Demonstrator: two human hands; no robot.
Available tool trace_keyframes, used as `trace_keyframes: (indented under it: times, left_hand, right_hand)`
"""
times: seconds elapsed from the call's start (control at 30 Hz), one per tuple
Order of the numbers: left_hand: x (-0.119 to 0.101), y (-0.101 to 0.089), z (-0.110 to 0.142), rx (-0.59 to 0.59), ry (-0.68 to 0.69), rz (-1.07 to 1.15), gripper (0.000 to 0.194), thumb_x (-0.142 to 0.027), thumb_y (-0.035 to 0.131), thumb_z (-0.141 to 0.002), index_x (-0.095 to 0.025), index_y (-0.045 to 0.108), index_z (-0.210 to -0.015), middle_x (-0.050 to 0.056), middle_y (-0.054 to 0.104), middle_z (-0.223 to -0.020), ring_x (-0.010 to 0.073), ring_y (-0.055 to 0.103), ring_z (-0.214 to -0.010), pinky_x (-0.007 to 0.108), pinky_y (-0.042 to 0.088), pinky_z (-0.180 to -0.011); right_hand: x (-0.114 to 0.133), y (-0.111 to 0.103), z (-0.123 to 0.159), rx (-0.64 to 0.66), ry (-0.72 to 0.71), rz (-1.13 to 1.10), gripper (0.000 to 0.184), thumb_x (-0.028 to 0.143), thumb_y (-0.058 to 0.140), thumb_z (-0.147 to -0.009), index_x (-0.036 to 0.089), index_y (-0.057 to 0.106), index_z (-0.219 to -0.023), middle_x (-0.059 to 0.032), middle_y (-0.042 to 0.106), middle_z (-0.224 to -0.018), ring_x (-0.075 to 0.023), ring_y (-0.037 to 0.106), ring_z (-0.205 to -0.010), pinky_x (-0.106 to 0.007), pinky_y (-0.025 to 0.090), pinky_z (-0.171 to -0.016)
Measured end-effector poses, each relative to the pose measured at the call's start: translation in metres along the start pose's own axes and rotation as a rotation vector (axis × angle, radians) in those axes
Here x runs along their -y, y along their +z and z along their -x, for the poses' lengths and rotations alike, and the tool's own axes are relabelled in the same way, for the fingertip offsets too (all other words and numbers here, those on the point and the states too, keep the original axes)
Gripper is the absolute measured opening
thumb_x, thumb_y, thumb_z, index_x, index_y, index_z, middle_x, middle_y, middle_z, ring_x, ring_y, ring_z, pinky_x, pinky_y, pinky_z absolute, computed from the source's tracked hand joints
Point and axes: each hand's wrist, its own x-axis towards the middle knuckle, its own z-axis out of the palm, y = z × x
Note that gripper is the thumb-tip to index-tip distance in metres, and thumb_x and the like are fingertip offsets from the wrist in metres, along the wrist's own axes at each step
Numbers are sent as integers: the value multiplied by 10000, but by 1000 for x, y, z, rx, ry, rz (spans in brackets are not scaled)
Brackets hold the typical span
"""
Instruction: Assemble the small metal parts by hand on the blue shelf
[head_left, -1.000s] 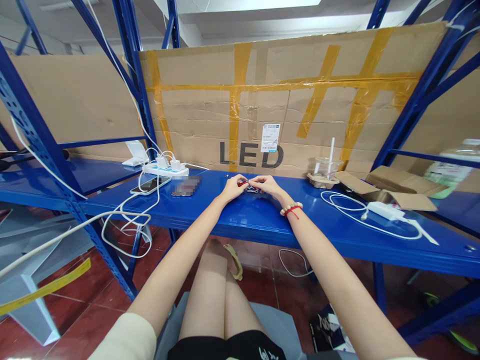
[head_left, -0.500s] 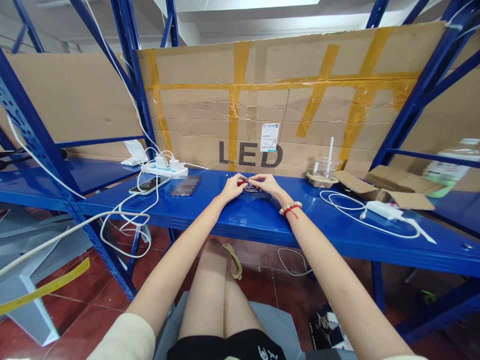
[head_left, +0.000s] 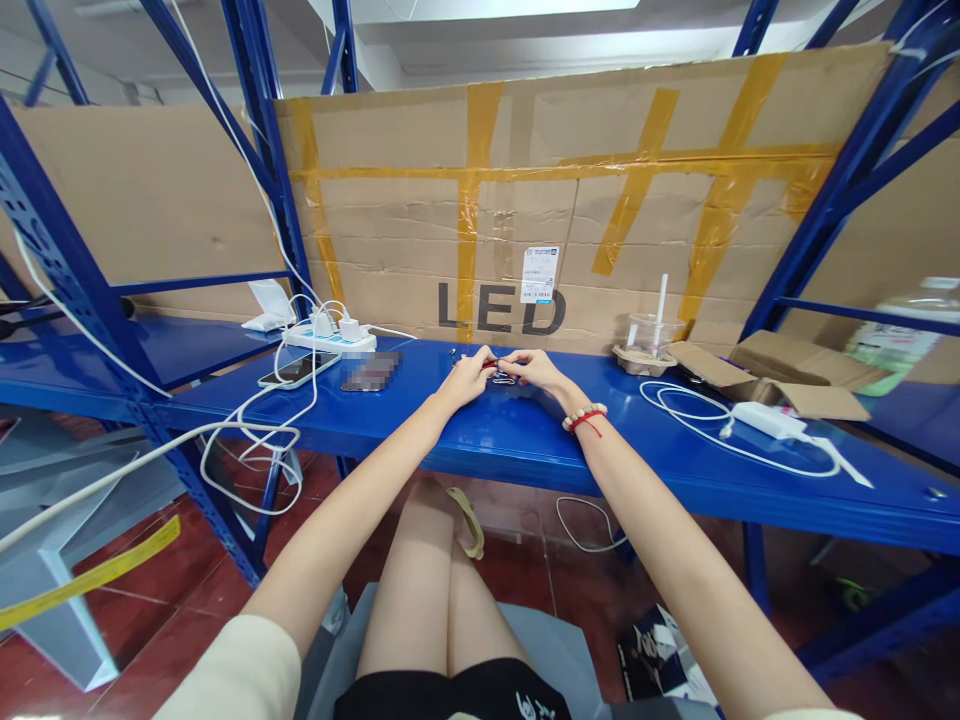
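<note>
My left hand (head_left: 469, 380) is over the middle of the blue shelf top (head_left: 510, 430), its fingers closed around a small red object (head_left: 490, 364) that is mostly hidden. Close beside it, my right hand (head_left: 535, 370), with a beaded bracelet at the wrist, has its thumb and fingers pinched together. The fingertips of both hands nearly meet. Whatever the right fingers grip is too small to make out. Just below the fingertips lies a small shiny metal item (head_left: 504, 379), looped in outline. A tiny dark piece (head_left: 453, 353) sits beyond the left hand.
On the left are a white power strip (head_left: 330, 340), a phone (head_left: 300, 370), a blurred flat item (head_left: 371, 371) and hanging white cables. To the right stand a plastic cup with straw (head_left: 651, 335), a white adapter (head_left: 766, 420) and an opened carton (head_left: 810, 360). A cardboard wall (head_left: 405, 220) closes the back.
My left hand has shifted slightly, and less of the red object shows. My right hand has moved very slightly to the right. The surroundings are unchanged.
</note>
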Motion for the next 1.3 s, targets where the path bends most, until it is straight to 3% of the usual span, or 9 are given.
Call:
trace_keyframes:
  times: [0.3,0.87,1.3]
  left_hand:
    - [-8,-4,2,17,5,-73,165,-187,409,-838,-211,491,-979,63,658,-968,194,612,-930,297,454,-802]
    - [-4,0,-1,-41,-47,-22,161,-232,435,-831,-201,514,-968,48,667,-844,186,618,-789,296,462,-736]
    - [-1,1,-1,-15,-88,-88,148,-245,441,-827,-206,516,-949,39,652,-774,186,604,-726,307,466,-711]
  right_hand:
    - [4,0,3,6,-2,-28,444,518,731,-486,127,633,-674,24,514,-523,-71,432,-504,-204,342,-450]
    - [8,4,3,-5,76,-80,452,521,740,-506,128,640,-706,20,512,-549,-64,431,-515,-182,329,-438]
    - [3,4,1,-12,127,-68,427,504,745,-524,130,653,-708,28,494,-519,-55,409,-490,-171,314,-411]
